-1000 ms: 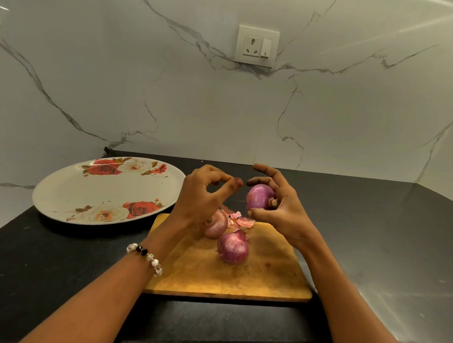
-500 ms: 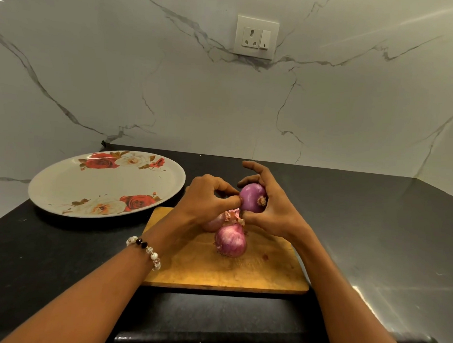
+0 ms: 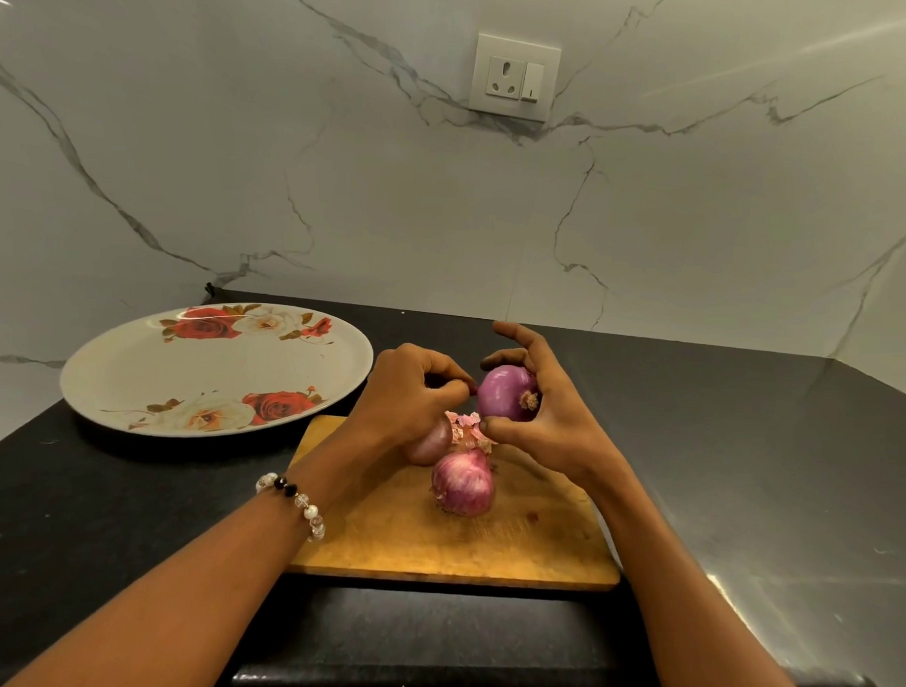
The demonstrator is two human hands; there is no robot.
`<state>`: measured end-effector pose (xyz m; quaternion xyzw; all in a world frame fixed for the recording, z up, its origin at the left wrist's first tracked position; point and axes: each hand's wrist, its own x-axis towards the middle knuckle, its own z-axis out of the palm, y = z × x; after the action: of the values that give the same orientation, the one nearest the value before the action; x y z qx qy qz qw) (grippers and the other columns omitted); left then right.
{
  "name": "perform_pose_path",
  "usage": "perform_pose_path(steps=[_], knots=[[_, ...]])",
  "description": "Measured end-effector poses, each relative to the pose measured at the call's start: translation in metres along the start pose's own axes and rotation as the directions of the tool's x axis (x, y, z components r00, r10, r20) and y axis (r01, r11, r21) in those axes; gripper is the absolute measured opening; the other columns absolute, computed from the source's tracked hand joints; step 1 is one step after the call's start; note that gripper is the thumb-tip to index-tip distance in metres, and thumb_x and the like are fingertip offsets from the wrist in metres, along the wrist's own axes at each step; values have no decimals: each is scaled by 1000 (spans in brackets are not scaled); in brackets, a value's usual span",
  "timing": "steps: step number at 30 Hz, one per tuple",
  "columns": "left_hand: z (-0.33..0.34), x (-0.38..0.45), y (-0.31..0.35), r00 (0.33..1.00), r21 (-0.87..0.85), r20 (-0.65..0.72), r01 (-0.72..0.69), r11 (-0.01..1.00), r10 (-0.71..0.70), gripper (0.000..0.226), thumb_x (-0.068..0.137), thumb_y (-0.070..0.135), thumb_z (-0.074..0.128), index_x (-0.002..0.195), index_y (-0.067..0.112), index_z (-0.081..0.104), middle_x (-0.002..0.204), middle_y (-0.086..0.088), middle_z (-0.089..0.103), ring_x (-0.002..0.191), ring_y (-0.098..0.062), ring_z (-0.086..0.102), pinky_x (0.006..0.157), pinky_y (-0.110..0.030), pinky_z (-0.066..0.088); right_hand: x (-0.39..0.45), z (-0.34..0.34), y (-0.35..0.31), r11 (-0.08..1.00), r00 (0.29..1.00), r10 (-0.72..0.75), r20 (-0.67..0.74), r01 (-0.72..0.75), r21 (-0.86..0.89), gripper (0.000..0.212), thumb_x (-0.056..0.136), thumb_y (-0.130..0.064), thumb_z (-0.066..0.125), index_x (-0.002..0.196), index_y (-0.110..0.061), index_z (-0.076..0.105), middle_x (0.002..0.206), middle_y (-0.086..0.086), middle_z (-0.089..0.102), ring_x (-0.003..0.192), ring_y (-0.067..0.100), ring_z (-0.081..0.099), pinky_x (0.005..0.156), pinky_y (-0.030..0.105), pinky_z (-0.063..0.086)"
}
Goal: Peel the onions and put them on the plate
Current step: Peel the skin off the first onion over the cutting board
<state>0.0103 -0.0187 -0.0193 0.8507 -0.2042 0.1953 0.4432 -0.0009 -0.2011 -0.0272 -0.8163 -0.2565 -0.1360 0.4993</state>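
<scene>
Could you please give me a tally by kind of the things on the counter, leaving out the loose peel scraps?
Onions: 3 (held onion, striped onion, half-hidden onion)
Plates: 1 (floral plate)
Cutting boards: 1 (wooden board)
Total: 5

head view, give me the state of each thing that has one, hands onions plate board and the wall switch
right hand: grips the held onion
left hand: fingertips pinched at the held onion's skin
held onion: lifted above the board, mostly smooth purple
near onion: resting on the board, skin still on
far onion: on the board, partly hidden by the left hand
peel scraps: loose on the board
plate: holds no onion
cutting board: flat on the counter
wall switch: position unclear
</scene>
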Motion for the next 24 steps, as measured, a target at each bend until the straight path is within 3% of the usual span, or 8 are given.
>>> perform_pose_path(steps=[3,7,10,14,16,18,20,24], knots=[[0,1,-1,998,-39,-62,29,999,-32,13,88,16,64,96,13,73,87,2,69,78,-6,62,68,-10,47,0,-2,-3,995,999,34,-40,-30,94,89,63,-12,78,140,-34,37,126,-1,52,115,16,58,87,24,56],[-6,4,-2,985,-104,-147,72,992,-87,12,88,17,64,96,13,72,87,5,67,79,-4,61,69,-10,47,0,-6,-1,934,989,110,-101,-68,351,79,62,-1,69,132,-31,46,124,5,57,110,25,63,80,31,57],[-5,3,-2,988,-120,-134,56,991,-72,14,88,16,64,99,16,72,90,7,68,82,-4,62,69,-8,47,2,-10,1,822,981,158,-111,-68,566,70,66,3,59,129,-25,49,120,13,60,103,26,64,81,38,59],[-2,1,-2,991,-18,-116,-62,998,59,27,86,14,64,112,21,68,93,10,65,84,-6,61,75,-13,50,5,-9,-1,640,969,224,-99,-70,766,59,70,-1,57,126,-19,51,110,15,63,93,27,64,68,40,60],[-2,2,-2,984,11,-136,-118,993,118,21,85,19,68,106,20,71,92,10,65,84,-8,61,75,-20,53,7,-9,-1,601,964,249,-89,-82,795,57,71,-5,56,126,-18,51,110,18,61,89,31,65,65,41,60],[-2,2,-1,978,-5,-158,-142,990,139,16,84,26,70,97,18,73,88,8,66,82,-9,61,70,-17,52,7,-9,-1,603,968,240,-69,-93,793,57,71,-6,54,127,-17,50,113,20,60,88,33,65,65,42,60],[-3,2,2,977,-62,-155,-155,986,144,17,83,28,69,97,18,73,87,10,66,81,-7,62,67,-11,49,6,-9,0,633,979,202,-40,-99,768,59,71,-3,53,128,-17,49,114,20,63,91,33,66,67,41,60],[-4,-2,11,992,-223,-69,-116,968,103,29,78,40,64,101,24,70,87,16,67,84,-3,64,70,-12,52,3,-6,2,727,990,138,16,-112,677,71,64,6,53,128,-21,46,113,10,68,99,27,68,74,37,59]])
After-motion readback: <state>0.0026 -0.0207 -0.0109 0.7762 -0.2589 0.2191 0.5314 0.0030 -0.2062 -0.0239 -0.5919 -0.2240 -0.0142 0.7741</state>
